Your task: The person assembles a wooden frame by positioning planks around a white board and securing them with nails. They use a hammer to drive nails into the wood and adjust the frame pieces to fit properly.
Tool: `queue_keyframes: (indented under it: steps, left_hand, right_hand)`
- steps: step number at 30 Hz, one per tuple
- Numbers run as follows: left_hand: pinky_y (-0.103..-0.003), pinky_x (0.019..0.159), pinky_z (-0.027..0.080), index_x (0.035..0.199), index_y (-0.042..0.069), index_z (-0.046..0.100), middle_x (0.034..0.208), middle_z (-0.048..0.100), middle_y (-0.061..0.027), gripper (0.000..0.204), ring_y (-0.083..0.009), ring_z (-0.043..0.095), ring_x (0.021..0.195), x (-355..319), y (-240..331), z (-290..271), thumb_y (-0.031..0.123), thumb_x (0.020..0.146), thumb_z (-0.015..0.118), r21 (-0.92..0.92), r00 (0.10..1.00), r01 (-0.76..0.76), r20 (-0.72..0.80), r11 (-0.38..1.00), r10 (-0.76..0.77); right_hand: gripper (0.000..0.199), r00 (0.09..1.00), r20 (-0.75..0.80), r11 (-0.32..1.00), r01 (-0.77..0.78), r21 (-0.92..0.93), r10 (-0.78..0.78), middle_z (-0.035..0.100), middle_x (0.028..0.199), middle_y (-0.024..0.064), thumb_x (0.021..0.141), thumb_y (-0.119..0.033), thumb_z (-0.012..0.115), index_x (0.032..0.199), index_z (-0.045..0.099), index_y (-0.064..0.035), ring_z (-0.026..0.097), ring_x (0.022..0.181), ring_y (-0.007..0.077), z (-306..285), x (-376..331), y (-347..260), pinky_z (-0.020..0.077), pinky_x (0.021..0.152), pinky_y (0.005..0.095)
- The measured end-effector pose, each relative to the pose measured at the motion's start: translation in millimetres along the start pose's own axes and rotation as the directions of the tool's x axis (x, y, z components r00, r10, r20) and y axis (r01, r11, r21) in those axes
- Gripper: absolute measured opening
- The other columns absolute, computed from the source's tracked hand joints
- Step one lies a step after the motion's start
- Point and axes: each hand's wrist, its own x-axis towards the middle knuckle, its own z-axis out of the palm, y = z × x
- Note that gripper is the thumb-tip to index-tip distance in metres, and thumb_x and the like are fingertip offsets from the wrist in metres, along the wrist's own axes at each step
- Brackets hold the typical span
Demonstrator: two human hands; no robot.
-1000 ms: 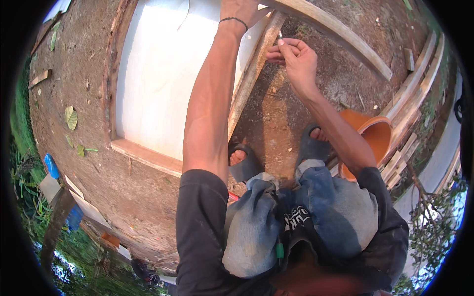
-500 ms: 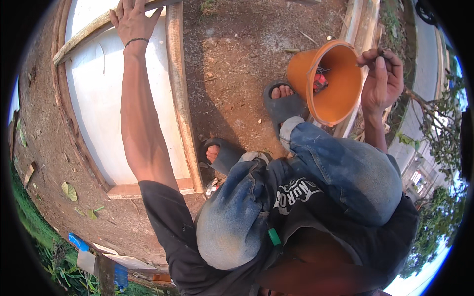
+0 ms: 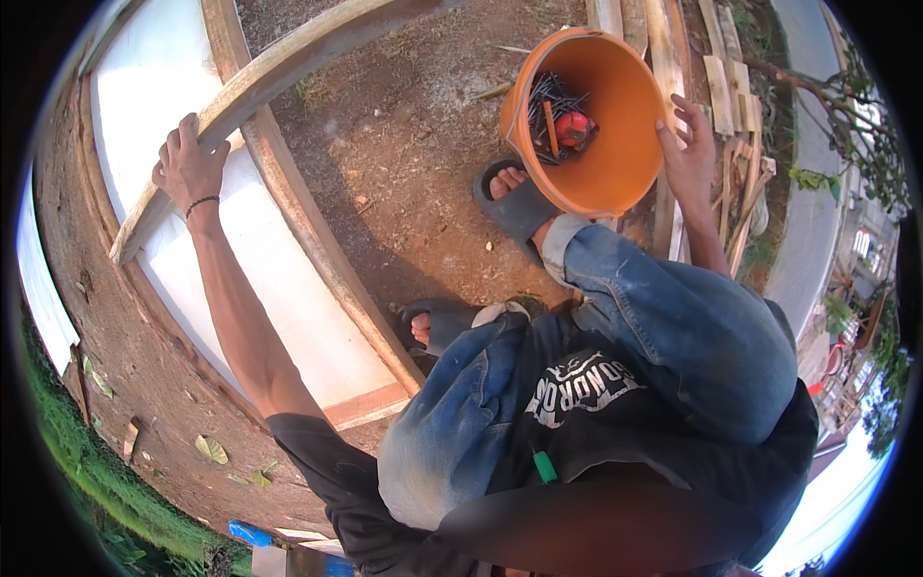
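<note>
My left hand [image 3: 190, 165] grips a long wooden bar [image 3: 279, 72], fingers curled over it. The bar crosses a wooden frame [image 3: 312, 236] with white panels [image 3: 255, 274] on the ground to my left. On the other side, my right hand [image 3: 690, 159] is beside an orange bucket [image 3: 625, 106], its thumb at the rim and fingers apart, with nothing visible in them. The bucket tilts toward me next to my foot. Inside lie many loose dark nails [image 3: 567, 99], a red tape measure [image 3: 573, 130] and a thin orange stick [image 3: 550, 128].
My sandalled feet [image 3: 514, 207] stand on bare brown soil [image 3: 404, 144] between frame and bucket. Timber planks [image 3: 668, 58] and scrap wood [image 3: 735, 96] lie behind and right of the bucket. Farther right are a grey paved strip [image 3: 812, 192] and a leafy branch [image 3: 846, 106].
My right hand has come down to the bucket's rim from a raised pinch on something small and dark. The view has shifted, showing the nails inside. My left hand stays on the bar.
</note>
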Motion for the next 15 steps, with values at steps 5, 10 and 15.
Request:
queue_keyframes:
  steps: [5,10,15]
  left_hand:
    - [-0.051,0.105,0.042,0.133,0.025,0.062,0.121,0.068,0.0016,0.066,-0.0204,0.061,0.117,-19.2,0.6,-45.8,0.028,0.068,0.078,0.006,0.992,-0.075,0.101,0.997,0.074]
    - [-0.041,0.093,0.048,0.124,0.019,0.067,0.099,0.073,-0.0042,0.063,-0.0245,0.068,0.096,-48.5,11.0,-92.8,0.030,0.063,0.076,-0.042,0.978,-0.123,0.162,0.992,0.128]
    - [-0.042,0.095,0.050,0.125,0.017,0.069,0.105,0.076,-0.0070,0.065,-0.0261,0.070,0.100,-104.7,8.1,-120.9,0.030,0.062,0.077,-0.060,0.989,0.014,0.144,0.998,-0.005]
  right_hand:
    - [0.056,0.999,0.004,0.994,0.054,-0.094,-0.053,0.067,0.109,0.0147,0.084,-0.025,0.078,0.134,0.059,-0.0059,0.065,0.102,0.0327,2.3,-12.4,9.2,0.0497,0.094,0.0442]
    - [0.049,0.778,0.408,0.698,-0.619,0.361,0.478,0.067,0.122,0.0164,0.090,-0.012,0.070,0.134,0.054,0.0035,0.067,0.112,0.0272,18.7,-13.8,45.1,0.0558,0.097,0.0398]
    - [0.040,0.497,0.772,0.153,-0.865,0.478,0.396,0.068,0.122,0.0174,0.088,0.001,0.061,0.128,0.056,0.0082,0.071,0.108,0.0262,11.6,-16.7,52.3,0.0595,0.094,0.0381]
